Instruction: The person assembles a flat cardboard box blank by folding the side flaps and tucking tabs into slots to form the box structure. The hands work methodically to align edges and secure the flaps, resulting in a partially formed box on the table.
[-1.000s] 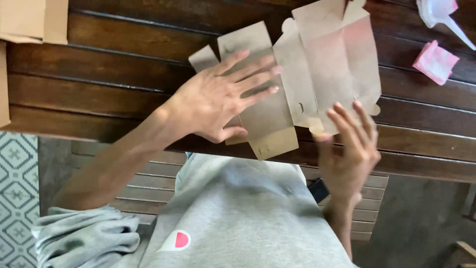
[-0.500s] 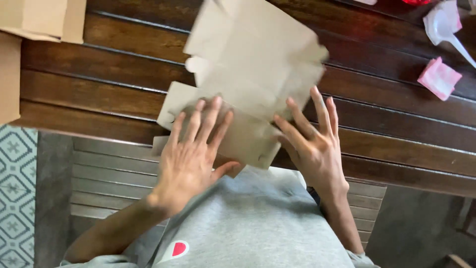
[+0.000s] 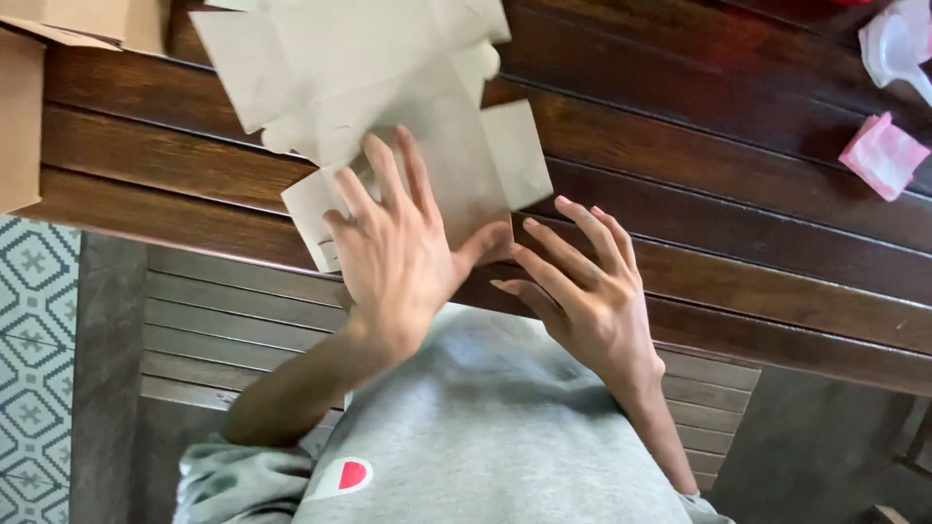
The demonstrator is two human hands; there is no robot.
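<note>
A flat, unfolded brown cardboard box blank (image 3: 379,87) lies on the dark slatted wooden table (image 3: 699,184), its flaps spread out. My left hand (image 3: 393,247) rests palm down on the blank's near edge, fingers spread, thumb against a flap. My right hand (image 3: 582,291) hovers just right of it at the table's near edge, fingers apart, holding nothing, its fingertips close to the blank's lower right corner.
More brown cardboard pieces (image 3: 58,58) sit at the far left of the table. A pink folded packet (image 3: 883,155) and a clear plastic item (image 3: 898,49) lie at the far right. A slatted bench (image 3: 223,330) and patterned floor tiles (image 3: 34,369) show below.
The blank went from partly raised to lying flat and shifted left. My left hand slid down onto its near edge; my right hand came off the cardboard to the right.
</note>
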